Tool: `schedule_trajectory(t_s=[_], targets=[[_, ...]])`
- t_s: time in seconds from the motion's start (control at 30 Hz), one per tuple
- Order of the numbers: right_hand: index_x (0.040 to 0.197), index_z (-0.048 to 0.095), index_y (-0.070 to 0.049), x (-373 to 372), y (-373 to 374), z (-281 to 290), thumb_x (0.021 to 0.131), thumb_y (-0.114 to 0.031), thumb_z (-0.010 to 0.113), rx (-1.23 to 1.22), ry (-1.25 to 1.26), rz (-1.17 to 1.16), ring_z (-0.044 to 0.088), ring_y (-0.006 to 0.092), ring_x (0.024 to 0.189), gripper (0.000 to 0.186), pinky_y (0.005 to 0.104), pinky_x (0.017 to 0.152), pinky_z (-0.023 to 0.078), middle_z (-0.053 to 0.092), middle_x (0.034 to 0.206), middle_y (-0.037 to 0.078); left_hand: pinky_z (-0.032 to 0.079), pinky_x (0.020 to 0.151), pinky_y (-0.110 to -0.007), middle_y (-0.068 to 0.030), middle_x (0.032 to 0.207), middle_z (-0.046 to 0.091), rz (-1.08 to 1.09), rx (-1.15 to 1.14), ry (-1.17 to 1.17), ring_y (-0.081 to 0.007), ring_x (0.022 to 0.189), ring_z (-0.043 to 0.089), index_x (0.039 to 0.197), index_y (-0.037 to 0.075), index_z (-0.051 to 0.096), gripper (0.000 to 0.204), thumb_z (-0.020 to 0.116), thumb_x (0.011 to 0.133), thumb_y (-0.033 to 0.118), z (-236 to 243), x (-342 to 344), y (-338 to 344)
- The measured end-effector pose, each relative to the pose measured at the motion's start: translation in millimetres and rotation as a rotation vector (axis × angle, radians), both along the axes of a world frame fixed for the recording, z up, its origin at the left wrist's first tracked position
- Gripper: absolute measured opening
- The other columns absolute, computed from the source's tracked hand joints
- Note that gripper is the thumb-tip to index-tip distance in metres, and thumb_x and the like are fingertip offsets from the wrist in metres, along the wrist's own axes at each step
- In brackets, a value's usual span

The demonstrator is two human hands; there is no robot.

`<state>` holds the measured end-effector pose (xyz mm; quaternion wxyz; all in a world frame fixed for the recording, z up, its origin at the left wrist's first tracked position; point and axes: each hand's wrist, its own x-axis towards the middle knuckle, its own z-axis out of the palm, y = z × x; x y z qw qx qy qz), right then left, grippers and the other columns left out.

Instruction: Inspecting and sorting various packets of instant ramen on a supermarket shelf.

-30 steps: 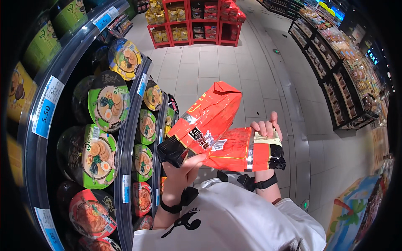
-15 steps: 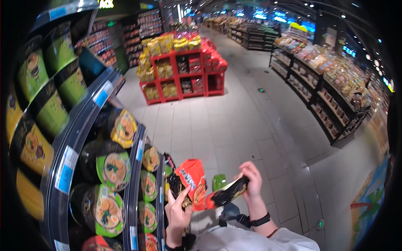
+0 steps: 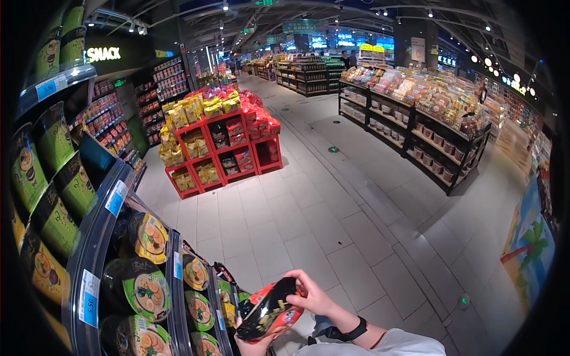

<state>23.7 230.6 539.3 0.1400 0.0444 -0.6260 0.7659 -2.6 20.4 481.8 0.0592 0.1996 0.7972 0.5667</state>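
Note:
A glossy black and red food packet (image 3: 272,311) is held low in front of me, beside the shelf. My right hand (image 3: 309,295) grips its upper right end, fingers bent over the black wrapper. My left hand (image 3: 252,346) holds the packet's lower left end; most of its fingers are hidden behind the wrapper. Behind it shows part of a bright red packet (image 3: 259,294), and I cannot tell what supports that one. Close to my left hand, shelves carry green-lidded noodle bowls (image 3: 199,310).
Shelving with blue price tags (image 3: 89,298) runs along my left, stacked with green and yellow tubs (image 3: 54,218). A red display stand (image 3: 208,132) with yellow and red bags stands ahead. A black rack (image 3: 409,139) of packaged food is at right. Pale floor tiles (image 3: 297,237) lie between them.
My view has tilted up. My right hand has moved left and lower, bringing the black packet in front of the red one. The left hand is now mostly behind the packet.

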Motion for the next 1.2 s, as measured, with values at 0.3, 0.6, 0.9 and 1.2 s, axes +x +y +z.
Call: schedule_trajectory(t_s=[0.3, 0.6, 0.9, 1.2], targets=[[0.106, 0.053, 0.000, 31, 6, -27, 0.082, -0.014, 0.059, 0.063, -0.164, 0.139, 0.053, 0.0080, 0.079, 0.028, 0.0225, 0.073, 0.043, 0.059, 0.091, 0.004, 0.046, 0.071, -0.032, -0.0126, 0.086, 0.057, -0.055, 0.053, -0.195, -0.0203, 0.079, 0.057, 0.105, -0.002, 0.051, 0.042, 0.062, 0.074, 0.025, 4, 10, -12], [0.067, 0.058, 0.003, 27, 4, 18, 0.082, -0.014, 0.057, 0.305, 0.021, -0.403, 0.038, 0.0045, 0.050, 0.023, 0.0222, 0.045, 0.034, 0.042, 0.050, 0.000, 0.047, 0.066, -0.025, -0.0099, 0.071, 0.065, -0.264, 0.293, -0.167, -0.0132, 0.069, 0.061, 0.083, -0.006, 0.061, 0.034, 0.050, 0.087, 0.026, -3, -4, -6], [0.067, 0.060, 0.004, 33, 11, 45, 0.082, -0.010, 0.057, 0.219, 0.067, -0.278, 0.039, 0.0038, 0.047, 0.021, 0.0204, 0.042, 0.030, 0.046, 0.050, 0.000, 0.042, 0.085, -0.032, -0.0099, 0.102, 0.060, -0.310, 0.379, -0.122, -0.0184, 0.094, 0.056, 0.098, 0.000, 0.058, 0.024, 0.062, 0.075, 0.001, -12, 0, 12], [0.080, 0.066, -0.002, 44, -12, 62, 0.063, 0.001, 0.063, 0.534, 0.362, 0.011, 0.058, 0.0181, 0.070, 0.017, 0.0279, 0.067, 0.046, 0.065, 0.082, 0.008, 0.045, 0.080, -0.032, -0.0092, 0.098, 0.060, -0.156, 0.174, 0.241, -0.0192, 0.090, 0.058, 0.097, 0.000, 0.058, 0.020, 0.059, 0.079, 0.009, -3, -1, -22]])
